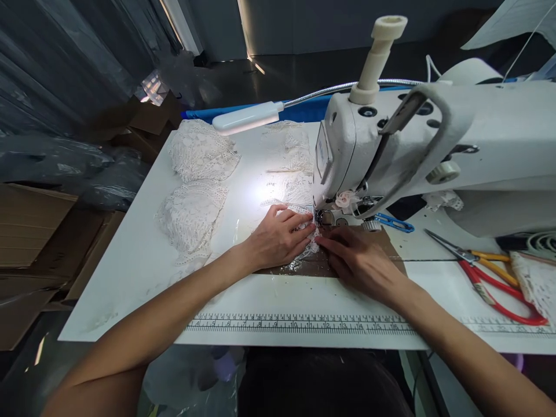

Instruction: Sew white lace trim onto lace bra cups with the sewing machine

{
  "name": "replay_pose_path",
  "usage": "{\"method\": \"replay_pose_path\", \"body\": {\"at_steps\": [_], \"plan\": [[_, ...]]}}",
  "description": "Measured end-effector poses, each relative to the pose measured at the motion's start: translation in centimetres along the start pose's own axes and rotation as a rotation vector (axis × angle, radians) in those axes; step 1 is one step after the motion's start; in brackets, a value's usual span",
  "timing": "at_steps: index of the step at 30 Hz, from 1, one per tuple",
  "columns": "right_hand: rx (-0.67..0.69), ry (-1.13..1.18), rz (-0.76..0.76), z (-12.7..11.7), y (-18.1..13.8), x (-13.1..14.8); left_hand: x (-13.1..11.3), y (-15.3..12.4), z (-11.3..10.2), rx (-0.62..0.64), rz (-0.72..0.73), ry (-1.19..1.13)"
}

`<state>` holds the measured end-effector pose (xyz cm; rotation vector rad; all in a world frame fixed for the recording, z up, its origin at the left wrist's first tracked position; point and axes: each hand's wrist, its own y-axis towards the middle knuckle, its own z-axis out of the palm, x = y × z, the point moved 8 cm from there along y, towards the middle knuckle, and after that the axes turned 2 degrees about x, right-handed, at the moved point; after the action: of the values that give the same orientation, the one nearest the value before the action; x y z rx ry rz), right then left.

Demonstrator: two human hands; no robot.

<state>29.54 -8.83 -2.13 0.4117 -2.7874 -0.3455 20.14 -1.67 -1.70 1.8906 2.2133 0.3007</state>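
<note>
White industrial sewing machine (434, 139) on white table (130, 260). Left hand (278, 237) flat, fingers spread, pressing small white lace piece (309, 248) under needle. Right hand (360, 260) flat beside it, fingertips on lace; neither hand grasping. Red-handled scissors (486, 278) at right.

sewing machine (391, 145) blocks right, lace piles (195, 185) left, bare table (130, 260) near edge

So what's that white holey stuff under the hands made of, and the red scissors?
The white piece under the left hand and right hand looks like lace fabric: openwork holes, soft folds. The scissors seem to have shiny metal blades and glossy red handles, probably plastic-coated.
</note>
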Motion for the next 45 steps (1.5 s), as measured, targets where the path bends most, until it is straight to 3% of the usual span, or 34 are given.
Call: {"method": "replay_pose_path", "body": {"at_steps": [4, 19, 30, 36, 45], "plan": [[-0.072, 0.007, 0.006, -0.7, -0.2, -1.2, 0.1, -0.1, 0.1, 0.005, -0.045, -0.048], [0.016, 0.005, -0.083, -0.1, 0.1, 0.2, 0.2, 0.0, 0.0, -0.003, -0.055, -0.061], [0.026, 0.023, -0.068, 0.0, 0.1, 0.1, 0.3, 0.2, -0.1, -0.004, -0.042, -0.079], [-0.043, 0.132, 0.024, -0.7, -0.4, -1.9, 0.4, 0.2, -0.1, -0.009, -0.055, -0.079], [0.03, -0.025, -0.05, 0.3, -0.2, -0.8, 0.4, 0.0, -0.3, -0.048, -0.085, -0.085]]}}
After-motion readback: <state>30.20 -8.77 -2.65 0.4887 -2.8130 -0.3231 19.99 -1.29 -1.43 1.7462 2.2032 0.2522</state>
